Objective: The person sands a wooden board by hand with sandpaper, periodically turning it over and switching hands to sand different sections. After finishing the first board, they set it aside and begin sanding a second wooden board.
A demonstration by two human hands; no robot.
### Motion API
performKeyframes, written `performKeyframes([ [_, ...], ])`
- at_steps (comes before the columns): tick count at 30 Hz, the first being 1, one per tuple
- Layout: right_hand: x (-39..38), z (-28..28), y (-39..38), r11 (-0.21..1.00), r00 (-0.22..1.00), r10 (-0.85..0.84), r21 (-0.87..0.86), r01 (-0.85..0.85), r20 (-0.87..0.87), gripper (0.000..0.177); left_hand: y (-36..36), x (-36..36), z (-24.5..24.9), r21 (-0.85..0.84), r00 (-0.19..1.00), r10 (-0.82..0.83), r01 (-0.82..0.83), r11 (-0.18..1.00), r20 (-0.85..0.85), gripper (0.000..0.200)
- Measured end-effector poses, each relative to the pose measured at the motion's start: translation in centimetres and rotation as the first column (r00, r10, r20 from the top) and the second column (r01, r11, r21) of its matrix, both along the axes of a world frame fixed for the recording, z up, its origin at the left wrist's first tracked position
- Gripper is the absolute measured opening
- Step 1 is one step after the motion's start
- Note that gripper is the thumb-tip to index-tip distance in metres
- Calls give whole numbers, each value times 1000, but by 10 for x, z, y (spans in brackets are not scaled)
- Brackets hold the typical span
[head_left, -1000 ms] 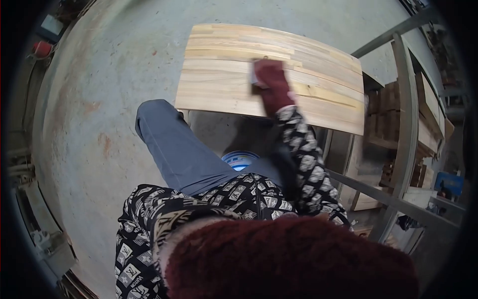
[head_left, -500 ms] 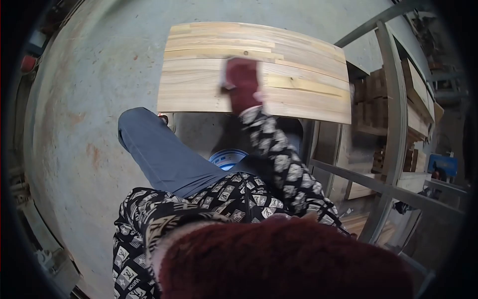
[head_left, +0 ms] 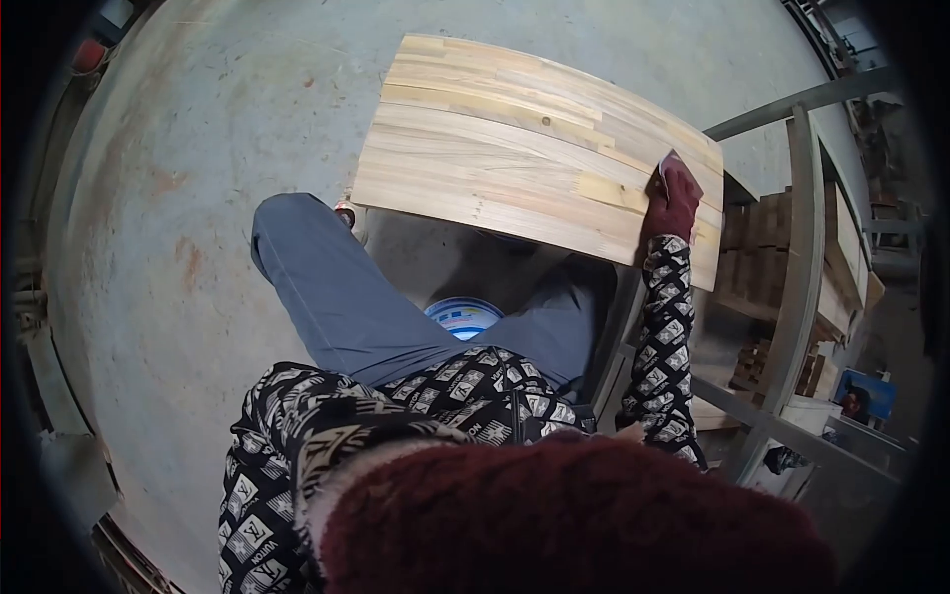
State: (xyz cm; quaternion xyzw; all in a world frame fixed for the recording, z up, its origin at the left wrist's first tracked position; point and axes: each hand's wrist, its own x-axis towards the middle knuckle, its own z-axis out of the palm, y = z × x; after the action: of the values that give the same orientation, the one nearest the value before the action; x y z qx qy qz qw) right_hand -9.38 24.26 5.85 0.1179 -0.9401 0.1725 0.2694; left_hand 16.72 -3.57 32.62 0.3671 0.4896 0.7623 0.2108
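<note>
A pale wooden panel (head_left: pixel 495 129), made of glued strips, lies in front of me above my knees. My right hand (head_left: pixel 674 210), in a maroon glove, is pressed on the panel near its right end. It is closed on a reddish-brown sheet that looks like sandpaper (head_left: pixel 681 166), whose pointed corner sticks out past the fingers. My left hand (head_left: pixel 574 520), also in a maroon glove, looms very large and dark at the bottom, close to the camera. Its fingers cannot be made out, and no held thing shows there.
A metal frame rack (head_left: pixel 800 247) stands at the right, with stacked wood pieces (head_left: pixel 757 262) on it. Below me, a blue and white round lid or bucket (head_left: pixel 463 317) shows between my legs. A blue box (head_left: pixel 864 396) is at the far right. Grey concrete floor (head_left: pixel 178 198) spreads left.
My right hand has swept with the sandpaper from the middle of the panel to its right end. The panel appears shifted and turned in view. My left hand stays close to the camera.
</note>
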Motion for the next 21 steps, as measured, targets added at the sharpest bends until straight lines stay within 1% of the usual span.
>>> performKeyframes([
  [1, -3, -6, 6, 999, 1000, -28, 44, 29, -14, 45, 1, 2, 0, 2, 1000, -11, 11, 1000, -1, 26],
  [2, 5, 13, -25, 987, 981, -163, 18, 162, 108, 47, 2, 2, -1, 8, 1000, -20, 20, 1000, -3, 26],
  [3, 2, -4, -42, 985, 979, -172, 27, 170, 108, 47, 2, 2, -2, 5, 1000, -27, 27, 1000, -5, 26],
  [4, -8, -29, -56, 996, 997, -22, -87, 28, 70, 42, 2, 2, 0, 7, 999, -36, 36, 999, -4, 26],
  [5, -8, -50, -71, 974, 993, 119, -194, -115, 12, 40, 2, 1, 1, 12, 999, -48, 48, 999, -2, 27],
  [8, 50, -85, -199, 926, 929, 341, -221, -306, 143, 32, 4, -2, 1, 9, 997, -82, 82, 997, 4, 27],
  [9, 65, 7, -239, 884, 900, 428, -245, -399, 78, 50, 5, -4, 1, 7, 996, -89, 89, 996, 6, 27],
  [10, 87, 18, -262, 890, 879, 429, -266, -370, 210, 53, 5, -5, 2, 5, 996, -93, 93, 996, 8, 27],
  [11, 88, 40, -268, 815, 790, 580, -149, -561, 198, 58, 5, -6, 1, 1, 995, -96, 96, 995, 10, 27],
  [12, 90, 45, -269, 792, 755, 611, -190, -581, 239, 63, 7, -6, 2, -5, 996, -89, 89, 996, 11, 27],
  [14, 77, 37, -252, 744, 706, 668, -177, -644, 235, 64, 5, -6, 2, -14, 996, -88, 88, 996, 11, 27],
  [15, 77, 36, -235, 792, 766, 609, -213, -573, 206, 58, 3, -5, 1, -18, 996, -84, 84, 996, 15, 27],
  [16, 66, 16, -216, 793, 795, 581, -344, -504, 175, 51, 2, -6, 1, -15, 998, -67, 67, 998, 20, 27],
  [17, 55, 15, -186, 794, 827, 553, -366, -486, 101, 47, 1, -5, 0, -20, 998, -55, 55, 998, 24, 27],
  [18, 53, 16, -154, 854, 882, 441, -378, -357, 164, 49, 0, -5, 0, -17, 999, -46, 46, 999, 27, 27],
  [19, 47, 17, -116, 901, 922, 372, -280, -331, 107, 51, -1, -5, -1, -13, 999, -42, 42, 999, 33, 27],
  [20, 43, 22, -84, 946, 951, 277, -216, -244, 139, 51, 0, -5, 0, -9, 999, -41, 41, 999, 36, 27],
  [21, 36, 17, -47, 967, 971, 189, -200, -158, 149, 51, 0, -5, -1, 0, 998, -55, 55, 998, 43, 27],
])
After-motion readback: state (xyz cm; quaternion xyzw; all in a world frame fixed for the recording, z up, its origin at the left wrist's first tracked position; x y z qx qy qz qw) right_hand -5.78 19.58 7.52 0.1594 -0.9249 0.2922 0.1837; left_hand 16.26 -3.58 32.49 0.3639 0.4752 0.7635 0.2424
